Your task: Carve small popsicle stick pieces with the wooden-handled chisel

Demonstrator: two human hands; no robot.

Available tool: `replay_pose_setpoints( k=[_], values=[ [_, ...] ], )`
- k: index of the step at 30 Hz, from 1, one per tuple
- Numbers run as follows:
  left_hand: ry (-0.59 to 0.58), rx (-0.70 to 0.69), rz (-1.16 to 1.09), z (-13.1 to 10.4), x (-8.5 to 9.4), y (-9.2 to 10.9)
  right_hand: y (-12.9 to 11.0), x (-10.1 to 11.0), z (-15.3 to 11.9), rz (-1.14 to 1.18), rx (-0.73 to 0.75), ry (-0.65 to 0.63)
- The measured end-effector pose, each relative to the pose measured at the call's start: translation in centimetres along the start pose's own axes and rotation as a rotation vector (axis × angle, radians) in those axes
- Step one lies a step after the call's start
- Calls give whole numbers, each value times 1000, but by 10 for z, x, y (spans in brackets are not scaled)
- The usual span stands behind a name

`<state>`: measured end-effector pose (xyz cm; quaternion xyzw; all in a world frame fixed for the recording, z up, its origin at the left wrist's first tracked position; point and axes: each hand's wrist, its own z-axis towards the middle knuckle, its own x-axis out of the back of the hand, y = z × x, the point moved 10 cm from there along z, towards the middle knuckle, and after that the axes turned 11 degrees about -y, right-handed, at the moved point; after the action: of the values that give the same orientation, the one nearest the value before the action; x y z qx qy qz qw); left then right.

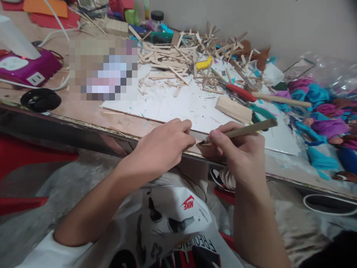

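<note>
My right hand [245, 145] is closed around an olive-coloured pencil [251, 127], slanted with its dark tip pointing left and down at the table's front edge. Close beside that tip, my left hand [170, 143] rests with curled fingers pressed together. Whatever lies under its fingertips is mostly hidden; a thin pale strip [198, 143] shows between the two hands. Behind them a white board [178, 106] lies on the table, strewn with wood chips. A wooden block [233, 109] sits on it just beyond my right hand.
Loose craft sticks [173, 56] pile up at the back. Red-handled pliers [241, 92] and a yellow piece [204, 63] lie among them. Right, colourful fabric pieces [320, 123] gather. Left are a purple power strip [36, 67], a black lid [41, 99] and a blurred patch.
</note>
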<state>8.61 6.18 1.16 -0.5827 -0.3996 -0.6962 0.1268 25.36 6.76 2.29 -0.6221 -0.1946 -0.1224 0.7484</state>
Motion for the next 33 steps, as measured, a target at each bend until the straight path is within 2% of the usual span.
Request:
replay_pose_setpoints(
  k=[16,33],
  values=[
    [-28,31,14,2,2,0,1,3,-2,-16,7,35],
    [-20,38,13,1,0,-1,-1,-2,-2,18,12,-11]
  ],
)
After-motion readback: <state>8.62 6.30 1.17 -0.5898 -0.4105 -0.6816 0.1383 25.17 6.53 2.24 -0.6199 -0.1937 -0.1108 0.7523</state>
